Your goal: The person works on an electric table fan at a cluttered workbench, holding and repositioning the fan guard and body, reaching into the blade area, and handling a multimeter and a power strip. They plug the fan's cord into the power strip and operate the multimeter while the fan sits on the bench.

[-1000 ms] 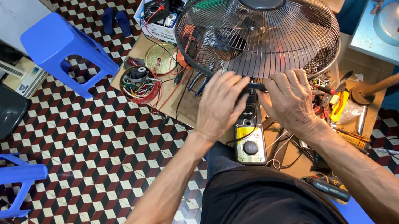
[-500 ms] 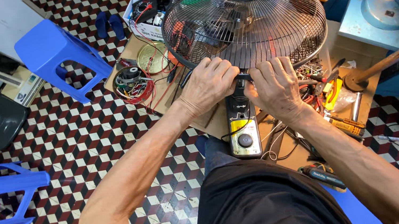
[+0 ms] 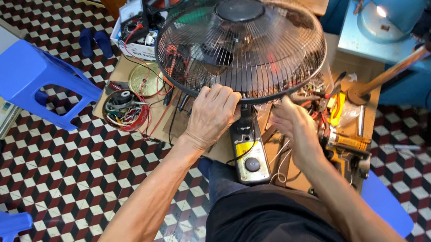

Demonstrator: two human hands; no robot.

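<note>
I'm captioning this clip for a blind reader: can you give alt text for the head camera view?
Seen from above, a person's left hand grips the rim of a round wire fan guard on a cluttered low workbench, while the right hand reaches under it beside a multimeter. Blue plastic stools stand on the checkered tile floor.

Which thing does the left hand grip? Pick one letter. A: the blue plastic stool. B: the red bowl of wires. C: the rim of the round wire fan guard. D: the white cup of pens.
C: the left hand curls over the near rim of the fan guard.
</note>
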